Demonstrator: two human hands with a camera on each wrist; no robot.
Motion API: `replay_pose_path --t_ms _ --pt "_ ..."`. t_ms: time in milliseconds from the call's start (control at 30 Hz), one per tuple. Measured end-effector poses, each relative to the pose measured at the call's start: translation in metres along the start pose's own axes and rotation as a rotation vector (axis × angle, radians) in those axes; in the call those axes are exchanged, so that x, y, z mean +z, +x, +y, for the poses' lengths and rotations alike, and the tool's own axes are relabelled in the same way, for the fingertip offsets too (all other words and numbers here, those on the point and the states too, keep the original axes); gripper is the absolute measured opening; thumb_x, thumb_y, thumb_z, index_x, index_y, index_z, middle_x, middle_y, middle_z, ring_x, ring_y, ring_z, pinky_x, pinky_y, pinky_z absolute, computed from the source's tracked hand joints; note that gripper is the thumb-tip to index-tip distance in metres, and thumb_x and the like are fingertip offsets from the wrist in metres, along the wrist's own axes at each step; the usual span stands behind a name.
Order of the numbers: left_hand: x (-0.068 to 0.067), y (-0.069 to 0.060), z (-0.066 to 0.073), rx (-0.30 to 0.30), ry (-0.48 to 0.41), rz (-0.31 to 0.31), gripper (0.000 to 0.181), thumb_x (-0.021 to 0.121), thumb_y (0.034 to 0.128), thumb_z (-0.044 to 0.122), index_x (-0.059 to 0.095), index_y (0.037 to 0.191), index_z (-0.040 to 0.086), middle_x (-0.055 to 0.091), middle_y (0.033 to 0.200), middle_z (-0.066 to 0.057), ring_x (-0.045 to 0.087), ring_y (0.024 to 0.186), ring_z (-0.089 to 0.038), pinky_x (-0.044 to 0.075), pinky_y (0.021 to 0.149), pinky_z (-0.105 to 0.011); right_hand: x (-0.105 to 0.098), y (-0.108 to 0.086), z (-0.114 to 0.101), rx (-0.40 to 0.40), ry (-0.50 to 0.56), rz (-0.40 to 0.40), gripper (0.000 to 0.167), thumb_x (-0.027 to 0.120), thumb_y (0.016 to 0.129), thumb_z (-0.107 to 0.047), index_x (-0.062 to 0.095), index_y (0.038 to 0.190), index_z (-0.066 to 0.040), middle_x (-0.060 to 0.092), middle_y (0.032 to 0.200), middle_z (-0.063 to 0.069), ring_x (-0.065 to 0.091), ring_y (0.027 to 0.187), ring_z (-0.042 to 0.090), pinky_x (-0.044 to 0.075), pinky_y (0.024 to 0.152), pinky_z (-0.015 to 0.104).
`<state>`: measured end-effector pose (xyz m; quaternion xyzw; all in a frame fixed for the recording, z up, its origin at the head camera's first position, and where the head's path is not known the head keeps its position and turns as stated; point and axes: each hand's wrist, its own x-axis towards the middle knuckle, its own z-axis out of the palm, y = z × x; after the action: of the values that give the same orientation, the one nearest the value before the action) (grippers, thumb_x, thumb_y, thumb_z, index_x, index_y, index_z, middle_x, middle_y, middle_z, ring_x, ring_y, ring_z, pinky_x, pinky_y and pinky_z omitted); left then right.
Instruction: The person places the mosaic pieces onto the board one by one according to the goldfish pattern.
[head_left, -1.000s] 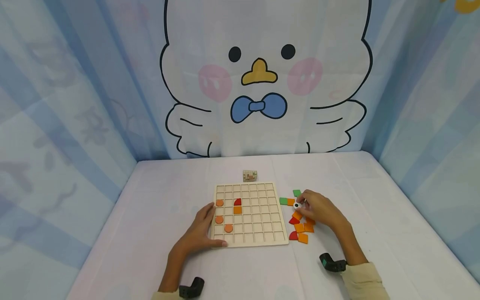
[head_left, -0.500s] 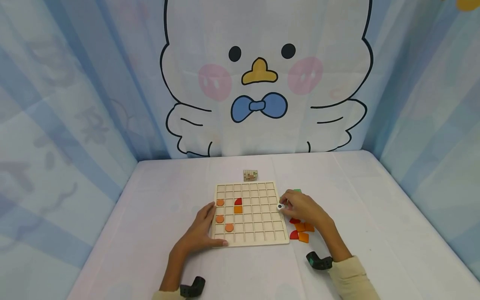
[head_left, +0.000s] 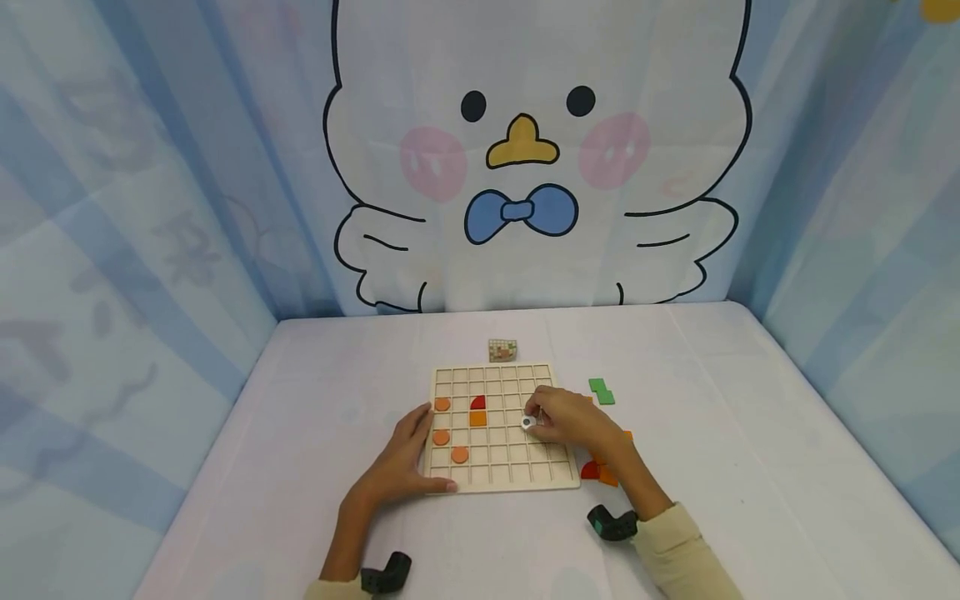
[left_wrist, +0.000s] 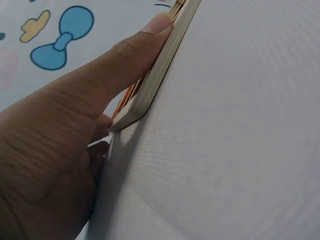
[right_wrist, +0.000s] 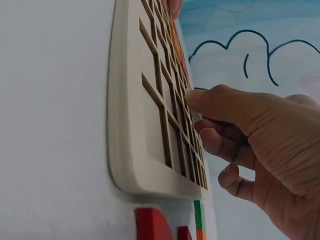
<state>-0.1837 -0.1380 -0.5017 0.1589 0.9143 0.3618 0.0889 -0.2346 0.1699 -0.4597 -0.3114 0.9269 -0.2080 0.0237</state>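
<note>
A wooden grid board [head_left: 517, 454] lies on the table, also seen edge-on in the left wrist view [left_wrist: 157, 75]. On its left half sit several orange discs [head_left: 460, 455], a red quarter piece [head_left: 478, 402] and an orange square [head_left: 477, 419]. My left hand [head_left: 397, 462] holds the board's lower left corner, thumb on the front edge and fingers along the left side. Over the right part of the board, my right hand [head_left: 573, 419] pinches a small white piece with a dark dot [head_left: 528, 422] between thumb and fingertips.
Green pieces [head_left: 602, 392] lie right of the board. Red [head_left: 590, 470] and orange pieces [head_left: 608, 477] lie nearer the front, partly under my right forearm. Behind the board stands a small patterned card [head_left: 502, 350]. A printed curtain surrounds the table.
My right hand has moved left from the loose pieces to above the board, carrying the white piece. The green pieces are uncovered. My left hand has stayed on the board.
</note>
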Motion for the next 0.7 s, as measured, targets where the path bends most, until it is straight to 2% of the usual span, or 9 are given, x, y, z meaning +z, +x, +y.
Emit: replay_pose_path --t_ms 233,533,700 --pt "0.000 0.002 0.000 0.000 0.008 0.000 0.126 0.085 0.0643 0.057 0.016 0.156 0.005 0.011 0.164 -0.011 0.012 0.151 -0.032 0.026 0.118 -0.054 0.011 0.012 -0.016 -0.030 0.011 -0.041 0.019 0.073 0.088 -0.024 0.069 0.100 -0.011 0.060 0.091 -0.005 0.046 0.068 0.003 0.042 0.060 0.016" --pt "-0.001 -0.001 0.000 -0.001 0.011 -0.004 0.126 0.085 0.0643 0.057 0.016 0.156 0.006 0.012 0.164 -0.011 0.012 0.151 -0.033 0.025 0.118 -0.054 0.022 0.027 -0.035 -0.049 0.005 -0.040 0.019 0.073 0.089 -0.028 0.069 0.099 -0.012 0.057 0.089 -0.008 0.048 0.069 0.004 0.043 0.060 0.017" --pt "-0.002 0.000 0.000 0.015 0.008 -0.008 0.126 0.085 0.0649 0.057 0.016 0.156 0.005 0.011 0.164 -0.010 0.011 0.152 -0.032 0.025 0.118 -0.053 0.026 0.032 -0.042 -0.056 -0.016 -0.045 0.021 0.073 0.088 -0.029 0.069 0.100 -0.012 0.058 0.092 -0.007 0.049 0.074 0.006 0.045 0.065 0.018"
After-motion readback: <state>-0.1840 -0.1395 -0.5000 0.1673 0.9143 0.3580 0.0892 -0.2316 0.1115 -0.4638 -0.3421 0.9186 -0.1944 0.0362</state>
